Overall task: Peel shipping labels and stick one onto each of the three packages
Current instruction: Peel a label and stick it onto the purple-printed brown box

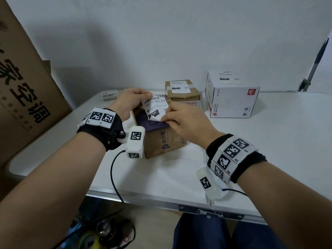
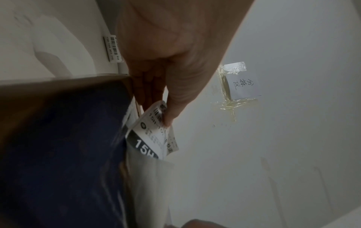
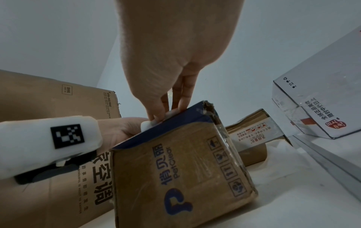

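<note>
A brown PetClear box [image 1: 162, 141] with a dark purple top stands nearest me on the white table [image 1: 269, 141]. Over its top curves a white shipping label [image 1: 156, 107] printed 15H. My left hand [image 1: 149, 95] pinches the label's far upper edge; in the left wrist view the thumb of that hand [image 2: 168, 120] lies on the label [image 2: 150, 135]. My right hand [image 1: 166, 119] pinches its near lower corner at the box top, as the right wrist view shows [image 3: 156, 119]. A taped brown box [image 1: 182, 94] and a white box [image 1: 231, 95] behind each carry a label.
A small stack of labels [image 1: 110, 94] lies at the table's back left. A big cardboard carton [image 1: 27, 90] leans at the left. A handwritten note [image 2: 242, 86] is taped to the wall. Cables hang from my wrist cameras over the table's metal front edge [image 1: 197, 207].
</note>
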Tool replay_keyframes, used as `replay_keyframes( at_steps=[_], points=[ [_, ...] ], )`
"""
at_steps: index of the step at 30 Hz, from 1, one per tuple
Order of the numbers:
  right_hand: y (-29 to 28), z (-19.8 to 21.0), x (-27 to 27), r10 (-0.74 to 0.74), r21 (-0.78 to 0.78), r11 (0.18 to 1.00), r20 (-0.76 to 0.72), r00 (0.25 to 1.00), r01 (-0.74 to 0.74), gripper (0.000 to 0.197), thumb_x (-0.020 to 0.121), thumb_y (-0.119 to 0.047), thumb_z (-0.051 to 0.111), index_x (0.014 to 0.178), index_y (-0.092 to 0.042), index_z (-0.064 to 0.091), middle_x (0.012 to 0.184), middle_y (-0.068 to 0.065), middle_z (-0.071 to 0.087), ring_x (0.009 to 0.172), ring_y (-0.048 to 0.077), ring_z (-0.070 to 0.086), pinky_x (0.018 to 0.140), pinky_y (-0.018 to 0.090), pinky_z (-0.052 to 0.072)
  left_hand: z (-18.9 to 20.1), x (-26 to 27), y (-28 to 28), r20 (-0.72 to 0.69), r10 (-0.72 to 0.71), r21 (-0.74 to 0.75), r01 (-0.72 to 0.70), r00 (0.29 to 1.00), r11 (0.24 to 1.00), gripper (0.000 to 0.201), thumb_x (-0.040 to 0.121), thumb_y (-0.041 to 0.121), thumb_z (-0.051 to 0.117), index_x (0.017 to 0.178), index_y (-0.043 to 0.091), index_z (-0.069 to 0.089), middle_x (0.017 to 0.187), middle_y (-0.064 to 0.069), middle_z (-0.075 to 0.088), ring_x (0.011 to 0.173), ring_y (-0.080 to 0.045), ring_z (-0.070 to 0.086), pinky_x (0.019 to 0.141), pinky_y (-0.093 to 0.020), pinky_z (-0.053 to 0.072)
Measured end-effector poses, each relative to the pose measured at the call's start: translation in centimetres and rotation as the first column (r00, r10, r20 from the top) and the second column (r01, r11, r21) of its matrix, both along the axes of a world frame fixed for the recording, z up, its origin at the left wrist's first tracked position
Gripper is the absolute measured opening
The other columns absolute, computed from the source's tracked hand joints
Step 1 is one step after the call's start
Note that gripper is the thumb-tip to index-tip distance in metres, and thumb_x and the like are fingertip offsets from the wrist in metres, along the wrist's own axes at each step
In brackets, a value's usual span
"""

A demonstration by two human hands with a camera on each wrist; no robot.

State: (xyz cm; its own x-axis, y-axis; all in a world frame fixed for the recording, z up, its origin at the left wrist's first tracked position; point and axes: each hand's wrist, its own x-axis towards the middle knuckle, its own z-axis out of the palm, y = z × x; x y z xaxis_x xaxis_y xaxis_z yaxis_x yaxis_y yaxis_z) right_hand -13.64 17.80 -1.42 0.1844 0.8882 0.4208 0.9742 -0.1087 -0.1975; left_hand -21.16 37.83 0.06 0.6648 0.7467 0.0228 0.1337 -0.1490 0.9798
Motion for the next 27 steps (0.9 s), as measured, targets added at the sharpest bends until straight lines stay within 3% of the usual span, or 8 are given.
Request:
replay_keyframes(
  at_steps=[9,15,19,23,27],
  points=[
    [-0.2,0.1,-0.3,-0.005,-0.006,1.000,0.032,0.999,0.005,0.028,0.091,-0.022,0.050,0.108,-0.026,0.073,0.101,-0.002,0.061,0.100,0.018,0.057,0.075,0.037,0.052,0.0,0.0,0.0,-0.020,-0.011,-0.004,0.011,1.000,1.000,0.006,0.082,0.011,0.073,0.087,0.008,0.070,0.085,-0.009,0.071,0.077,-0.020,0.065,0.081,-0.035,0.055],
    [-0.4,0.0,-0.5,-0.008,0.019,1.000,-0.005,1.000,0.008,0.043,0.080,-0.020,0.039,0.102,-0.020,0.076,0.096,0.001,0.063,0.094,0.023,0.059,0.073,0.037,0.051,0.1,-0.1,-0.3,-0.017,-0.018,-0.003,0.018,1.000,1.000,0.007,0.082,0.012,0.073,0.087,0.009,0.069,0.083,-0.007,0.070,0.073,-0.018,0.064,0.074,-0.031,0.055],
    [-0.4,0.5,-0.5,-0.024,-0.028,0.999,-0.016,1.000,0.023,0.036,0.086,-0.015,0.044,0.105,-0.022,0.074,0.100,-0.001,0.062,0.098,0.022,0.057,0.079,0.038,0.050,0.3,-0.4,-0.4,-0.025,-0.046,0.005,0.046,0.999,0.999,0.010,0.081,0.014,0.074,0.090,0.011,0.071,0.087,-0.009,0.071,0.081,-0.022,0.063,0.081,-0.037,0.053],
    [0.2,0.9,0.0,-0.040,-0.094,0.995,-0.031,0.999,0.037,0.034,0.091,-0.015,0.045,0.109,-0.025,0.072,0.107,-0.004,0.060,0.102,0.017,0.056,0.082,0.035,0.048,0.7,-0.9,-0.6,-0.080,-0.127,0.061,0.132,0.989,0.989,0.014,0.083,0.006,0.069,0.092,0.016,0.071,0.096,-0.013,0.070,0.089,-0.024,0.062,0.092,-0.041,0.050],
    [1.1,0.9,0.5,-0.061,-0.135,0.989,-0.048,0.997,0.054,0.033,0.096,-0.017,0.043,0.113,-0.025,0.070,0.106,0.000,0.061,0.102,0.020,0.056,0.085,0.039,0.048,1.3,-1.0,-1.0,-0.129,-0.157,0.109,0.171,0.979,0.979,0.019,0.084,0.003,0.068,0.096,0.017,0.069,0.106,-0.018,0.069,0.090,-0.024,0.067,0.088,-0.038,0.056]
  ],
)
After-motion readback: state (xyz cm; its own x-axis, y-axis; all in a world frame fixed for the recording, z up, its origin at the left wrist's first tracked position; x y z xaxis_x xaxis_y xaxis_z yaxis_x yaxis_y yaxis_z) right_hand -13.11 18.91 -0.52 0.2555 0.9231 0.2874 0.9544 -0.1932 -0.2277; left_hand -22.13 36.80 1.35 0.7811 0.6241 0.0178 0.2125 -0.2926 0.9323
